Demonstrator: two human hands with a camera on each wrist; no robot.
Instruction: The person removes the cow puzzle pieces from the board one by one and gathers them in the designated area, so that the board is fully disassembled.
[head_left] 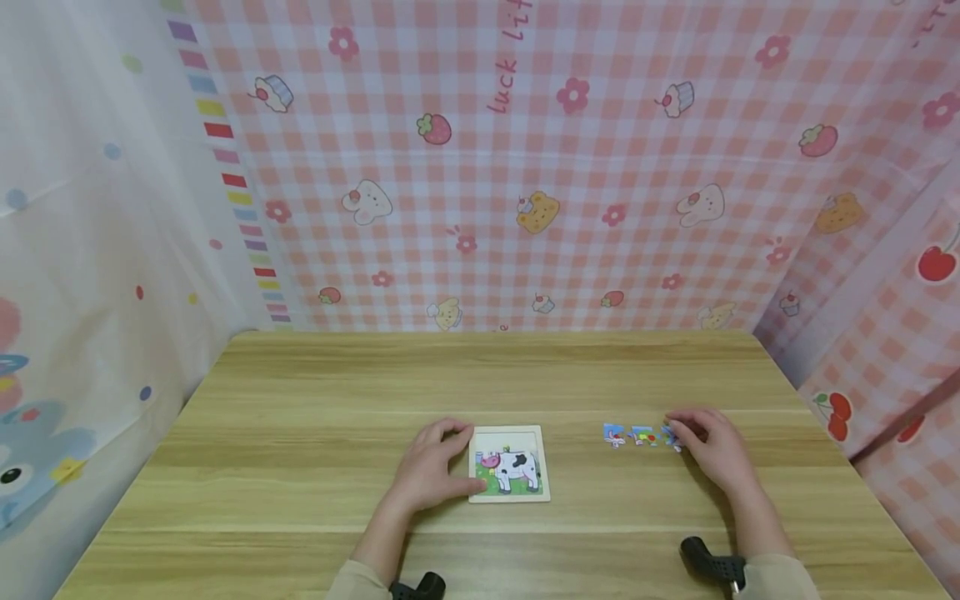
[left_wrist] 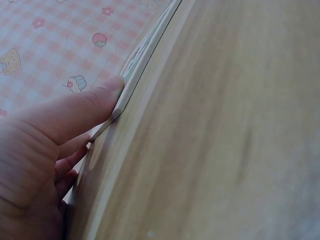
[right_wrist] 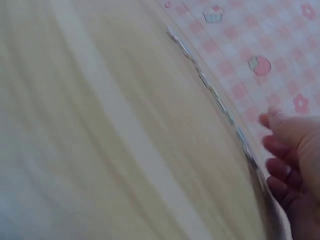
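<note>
A square wooden jigsaw puzzle tray lies on the table with a cow picture partly filled in; a pale bare strip shows along its top. My left hand holds the tray by its left side. In the left wrist view, the thumb presses on the tray's near corner while the other fingers curl along the edge. To the right lie loose jigsaw pieces in a short row. My right hand is at the rightmost piece, fingertips right beside it and partly covering it, fingers loosely bent.
The wood-grain table extends around the tray and pieces. A pink checked cloth hangs behind it, with a white patterned cloth at the left. Black wrist devices sit near both sleeves.
</note>
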